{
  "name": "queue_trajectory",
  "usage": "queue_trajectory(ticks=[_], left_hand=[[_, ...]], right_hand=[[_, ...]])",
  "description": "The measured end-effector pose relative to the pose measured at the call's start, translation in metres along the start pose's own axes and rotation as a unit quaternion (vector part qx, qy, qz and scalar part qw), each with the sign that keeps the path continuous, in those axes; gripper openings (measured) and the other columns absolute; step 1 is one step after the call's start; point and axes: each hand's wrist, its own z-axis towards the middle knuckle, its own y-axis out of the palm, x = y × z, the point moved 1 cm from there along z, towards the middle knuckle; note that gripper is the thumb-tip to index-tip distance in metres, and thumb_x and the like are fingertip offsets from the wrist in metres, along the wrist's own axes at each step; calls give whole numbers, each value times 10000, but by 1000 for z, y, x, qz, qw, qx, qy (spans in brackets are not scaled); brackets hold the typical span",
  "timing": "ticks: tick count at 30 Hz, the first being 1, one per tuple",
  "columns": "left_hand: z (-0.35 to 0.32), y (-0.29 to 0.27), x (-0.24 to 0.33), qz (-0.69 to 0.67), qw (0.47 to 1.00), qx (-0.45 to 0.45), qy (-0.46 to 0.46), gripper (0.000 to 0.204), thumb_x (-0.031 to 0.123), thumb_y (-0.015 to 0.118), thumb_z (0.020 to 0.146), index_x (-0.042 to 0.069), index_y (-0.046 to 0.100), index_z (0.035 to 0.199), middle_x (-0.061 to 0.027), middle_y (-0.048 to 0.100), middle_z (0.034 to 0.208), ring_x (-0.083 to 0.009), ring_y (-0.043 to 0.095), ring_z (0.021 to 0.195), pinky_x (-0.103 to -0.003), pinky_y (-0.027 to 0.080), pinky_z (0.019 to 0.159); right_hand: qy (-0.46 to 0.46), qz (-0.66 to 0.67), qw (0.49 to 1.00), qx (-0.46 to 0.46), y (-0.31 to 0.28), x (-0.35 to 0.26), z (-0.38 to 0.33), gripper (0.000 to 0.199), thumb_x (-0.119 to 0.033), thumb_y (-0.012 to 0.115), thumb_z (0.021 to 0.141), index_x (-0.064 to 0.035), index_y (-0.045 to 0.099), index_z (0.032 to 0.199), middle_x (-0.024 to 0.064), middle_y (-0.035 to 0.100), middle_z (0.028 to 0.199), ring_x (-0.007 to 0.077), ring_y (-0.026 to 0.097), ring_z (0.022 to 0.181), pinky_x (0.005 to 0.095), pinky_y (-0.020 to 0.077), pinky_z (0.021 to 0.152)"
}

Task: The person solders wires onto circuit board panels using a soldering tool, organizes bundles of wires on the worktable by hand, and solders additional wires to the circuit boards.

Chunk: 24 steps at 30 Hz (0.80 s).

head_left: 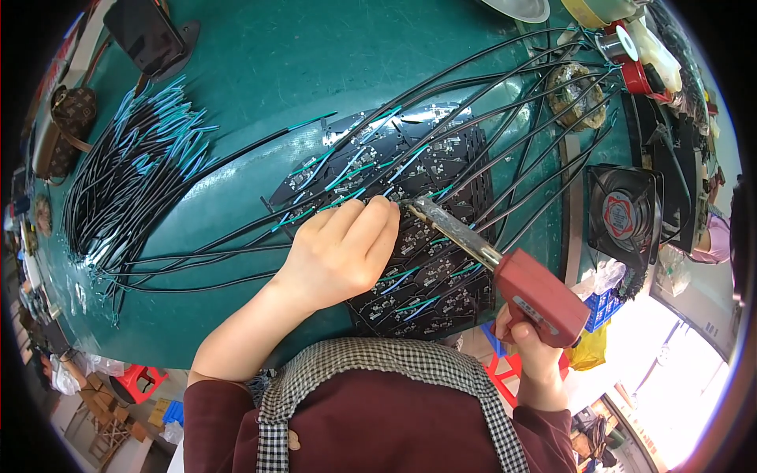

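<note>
My left hand [343,248] is low over a sheet of black circuit boards [441,236], its thumb and fingers pinched on what looks like a wire; the fingertips hide most of it. My right hand [532,347] grips a soldering gun [540,299] with a red body. Its metal barrel points up and left, and the tip is close beside my left fingertips, over the boards. Black cables [505,118] with teal and light-blue ends lie across the boards. A thick bundle of similar cables [134,177] lies to the left, several of its strands running under my left hand.
On the green table [260,47] lie a dark phone [146,35] on a stand and a brown patterned bag [72,118] at the left. To the right are a brown lump [576,96], a solder spool [623,43] and a black fan [625,214]. A metal dish [520,8] is at the far edge.
</note>
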Motion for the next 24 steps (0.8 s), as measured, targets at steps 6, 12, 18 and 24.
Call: queue_trajectory(ticks=[6, 12, 18, 24], left_hand=[[0, 0, -1, -8, 1000, -2, 6, 283, 20, 624, 611, -29, 635, 890, -64, 544, 834, -133, 511, 590, -238, 384, 448], [-2, -4, -1, -3, 1000, -10, 0, 284, 30, 635, 616, -27, 634, 894, -68, 549, 843, -140, 532, 618, -239, 403, 464], [15, -21, -32, -113, 986, -1, -120, 169, 42, 624, 718, 39, 631, 886, -101, 585, 868, -273, 576, 792, -372, 470, 700], [25, -18, -97, -44, 975, -87, -201, 136, 75, 612, 766, 42, 592, 896, -88, 564, 896, -272, 546, 892, -372, 456, 752]], right_hand=[[-41, -66, 995, 55, 15, -8, 2, 689, -503, 703, 742, 46, 506, 1110, 93, 594, 703, 109, 493, 497, 213, 356, 436], [-94, 13, 994, 53, 13, -11, 5, 751, -476, 692, 760, 36, 421, 1238, 210, 610, 972, 138, 513, 475, 223, 396, 422], [-125, 41, 984, 119, 9, -7, 2, 789, -453, 733, 735, 59, 425, 1251, 219, 597, 1020, 180, 578, 614, 242, 458, 457], [-121, 57, 986, 104, 6, -4, -15, 778, -441, 740, 731, 56, 428, 1241, 228, 598, 1009, 166, 550, 559, 240, 441, 459]])
